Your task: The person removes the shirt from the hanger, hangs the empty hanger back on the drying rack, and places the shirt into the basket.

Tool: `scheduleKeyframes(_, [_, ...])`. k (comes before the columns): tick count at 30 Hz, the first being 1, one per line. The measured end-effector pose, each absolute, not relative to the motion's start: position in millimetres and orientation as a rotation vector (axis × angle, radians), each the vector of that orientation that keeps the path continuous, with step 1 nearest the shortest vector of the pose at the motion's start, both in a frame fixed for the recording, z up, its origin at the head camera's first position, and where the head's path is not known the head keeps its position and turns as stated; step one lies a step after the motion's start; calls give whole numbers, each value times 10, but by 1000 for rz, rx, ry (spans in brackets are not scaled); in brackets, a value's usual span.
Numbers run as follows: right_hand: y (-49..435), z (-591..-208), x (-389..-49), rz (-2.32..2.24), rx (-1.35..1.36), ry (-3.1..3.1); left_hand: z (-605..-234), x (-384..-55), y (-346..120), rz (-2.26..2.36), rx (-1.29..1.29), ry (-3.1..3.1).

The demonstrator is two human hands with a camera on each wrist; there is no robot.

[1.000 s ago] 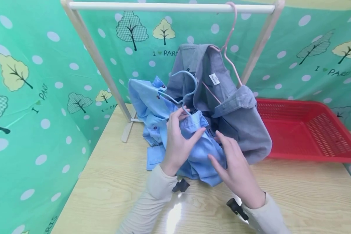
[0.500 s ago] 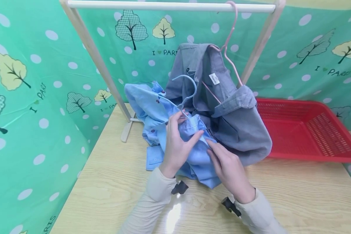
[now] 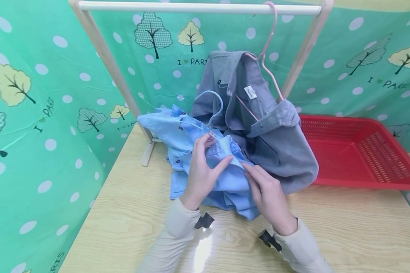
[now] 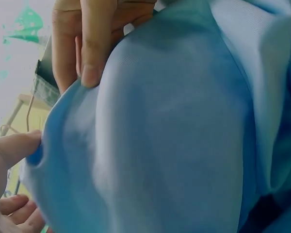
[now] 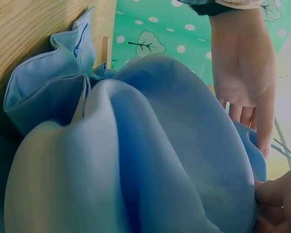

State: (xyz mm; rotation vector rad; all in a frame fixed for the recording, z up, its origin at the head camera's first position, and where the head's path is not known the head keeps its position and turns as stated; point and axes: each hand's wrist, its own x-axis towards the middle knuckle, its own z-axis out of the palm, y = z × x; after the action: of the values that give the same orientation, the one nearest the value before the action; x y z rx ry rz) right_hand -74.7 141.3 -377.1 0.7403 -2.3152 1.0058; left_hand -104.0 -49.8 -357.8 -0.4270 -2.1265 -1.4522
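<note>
A light blue buttoned shirt (image 3: 225,178) lies bunched on the table beneath the rack, with a light blue hanger (image 3: 219,108) partly inside its neck. My left hand (image 3: 202,172) grips the shirt near its collar, thumb on the near side and fingers behind by the hanger. At the shirt's right shoulder edge, my right hand (image 3: 268,195) pinches the cloth. The left wrist view has the shirt's fabric (image 4: 169,121) stretched between both hands. In the right wrist view, folds of the shirt (image 5: 184,131) hide part of my right hand (image 5: 281,199).
A grey shirt (image 3: 287,159) hangs on a pink hanger (image 3: 271,38) from the white rail (image 3: 191,7) of a wooden rack, right behind the blue shirt. To the right stands a red basket (image 3: 355,182). The wooden table (image 3: 123,227) extends in front.
My right hand has come in leftward from a spread pose and now pinches the shirt's edge. The shirt's left shoulder and the hanger hook have shifted down and left with my left hand.
</note>
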Motion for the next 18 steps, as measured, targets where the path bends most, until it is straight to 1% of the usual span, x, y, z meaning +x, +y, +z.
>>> scheduleKeyframes(11, [1448,-3809,-782,1008,744,-2307,-3506,-960,-837,-1301,-464,-2344])
scheduleKeyframes(18, [1472,-3831,-790,1033,734,-2311,-3359,-969,-1169,-1212,-471,-2230])
